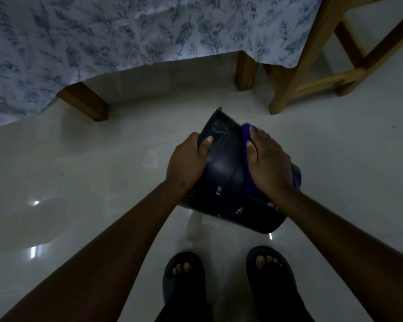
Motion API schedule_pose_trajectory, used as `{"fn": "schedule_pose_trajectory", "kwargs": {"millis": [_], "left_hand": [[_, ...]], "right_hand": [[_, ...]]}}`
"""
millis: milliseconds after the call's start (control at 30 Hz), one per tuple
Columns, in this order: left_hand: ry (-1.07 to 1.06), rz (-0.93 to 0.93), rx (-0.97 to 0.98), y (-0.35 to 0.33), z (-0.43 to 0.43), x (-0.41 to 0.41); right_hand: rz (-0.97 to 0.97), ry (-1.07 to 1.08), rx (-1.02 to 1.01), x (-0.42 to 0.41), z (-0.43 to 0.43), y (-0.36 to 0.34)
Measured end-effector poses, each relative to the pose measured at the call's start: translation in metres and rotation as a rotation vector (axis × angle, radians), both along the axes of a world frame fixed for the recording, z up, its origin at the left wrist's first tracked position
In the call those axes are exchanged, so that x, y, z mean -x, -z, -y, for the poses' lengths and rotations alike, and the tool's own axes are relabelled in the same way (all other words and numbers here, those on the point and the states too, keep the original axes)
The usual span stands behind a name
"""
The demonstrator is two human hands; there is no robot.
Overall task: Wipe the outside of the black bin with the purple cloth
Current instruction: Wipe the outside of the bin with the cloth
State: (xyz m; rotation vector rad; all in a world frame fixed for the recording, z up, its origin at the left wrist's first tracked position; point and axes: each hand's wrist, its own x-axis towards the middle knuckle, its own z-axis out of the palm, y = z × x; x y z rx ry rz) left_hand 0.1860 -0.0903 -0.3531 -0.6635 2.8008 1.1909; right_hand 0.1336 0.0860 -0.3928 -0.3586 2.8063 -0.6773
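Observation:
The black bin (223, 168) is held tilted above the pale floor in the middle of the head view, its rim pointing away toward the table. My left hand (187, 162) grips the bin's left edge, thumb over the rim. My right hand (269, 165) lies flat on the purple cloth (246, 140), pressing it against the bin's right outer side. Only a strip of the cloth shows along my palm and fingers. White specks dot the bin's lower part.
A table with a blue floral tablecloth (102, 38) and brown wooden legs (86, 103) stands just beyond the bin. A light wooden stool (312, 66) is at the right. My feet in black sandals (184, 273) stand below on the glossy tiled floor (91, 170).

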Motion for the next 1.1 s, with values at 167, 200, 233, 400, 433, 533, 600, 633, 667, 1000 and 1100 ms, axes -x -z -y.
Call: {"fn": "schedule_pose_trajectory", "kwargs": {"millis": [167, 200, 233, 400, 433, 533, 600, 633, 667, 1000, 1100], "left_hand": [[-0.024, 0.019, 0.024, 0.004, 0.001, 0.0], [-0.012, 0.007, 0.03, 0.005, 0.001, 0.001], [0.002, -0.005, 0.026, 0.005, 0.001, -0.001], [0.034, -0.001, 0.024, 0.001, 0.003, -0.008], [0.032, 0.011, 0.041, -0.001, 0.007, -0.006], [0.008, 0.058, 0.117, -0.001, 0.02, 0.002], [-0.056, 0.063, 0.11, -0.003, 0.021, 0.01], [-0.08, 0.073, 0.087, -0.007, 0.02, 0.015], [-0.084, 0.095, 0.031, -0.012, 0.021, 0.017], [0.059, 0.059, 0.001, -0.009, 0.024, -0.017], [0.064, 0.037, 0.005, -0.007, 0.02, -0.005]], "right_hand": [[-0.091, -0.144, -0.089, -0.084, 0.001, -0.006], [-0.101, -0.186, -0.071, -0.087, 0.006, -0.007], [-0.115, -0.219, -0.055, -0.079, 0.011, -0.009], [0.091, -0.053, 0.066, 0.012, 0.021, -0.008], [0.187, -0.018, 0.093, 0.015, 0.017, -0.005], [0.253, -0.001, 0.013, -0.019, 0.006, -0.002], [0.139, -0.07, -0.01, -0.049, 0.005, -0.008], [0.076, -0.11, -0.009, -0.056, 0.007, -0.011], [0.023, -0.14, -0.011, -0.055, 0.009, -0.012], [-0.097, -0.158, -0.087, -0.044, 0.011, -0.003], [-0.154, -0.288, -0.12, -0.078, 0.017, -0.008]]}}
